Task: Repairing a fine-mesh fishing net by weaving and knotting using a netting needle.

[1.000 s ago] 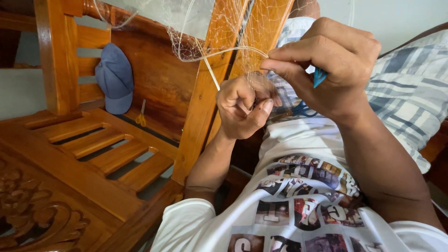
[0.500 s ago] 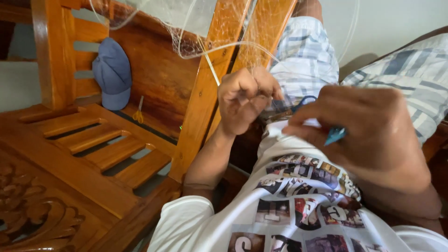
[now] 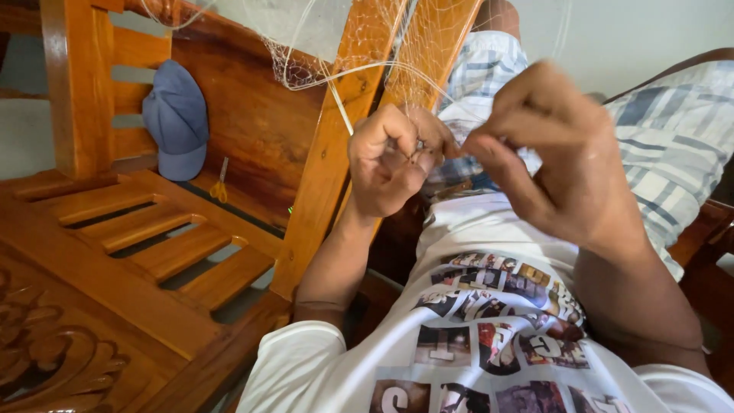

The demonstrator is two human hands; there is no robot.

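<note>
Left hand (image 3: 390, 157): curled into a loose fist, palm toward the camera, fingers folded in; thumb and forefinger pinch together on the net's threads at about chest height.
Right hand (image 3: 554, 153): raised just beside the left, back of the hand toward the camera, slightly blurred; fingers bent and bunched, fingertips (image 3: 478, 145) drawn together close to the left hand's pinch. Whether it grips a thread or a tool I cannot tell; its palm side is hidden.
Hands together: near touching at the fingertips, both working at the same spot on the mesh.
Net (image 3: 359, 46): fine pale mesh hanging from above, draped across the slanted wooden post (image 3: 336, 153); it narrows down to the point the left hand pinches. A thicker white cord (image 3: 340, 107) runs down from it toward the left hand.
Shirt (image 3: 489, 329): white with a dark picture print, filling the lower middle.
Shorts (image 3: 665, 145): blue and white check, over raised knees behind the hands.
Bench (image 3: 138, 237): carved, slatted orange-brown wood, to the left.
Cap (image 3: 177, 118): blue, leaning on the bench back, well apart from the hands.
Scissors (image 3: 220, 186): small, yellow handled, lying on the bench below the cap.
</note>
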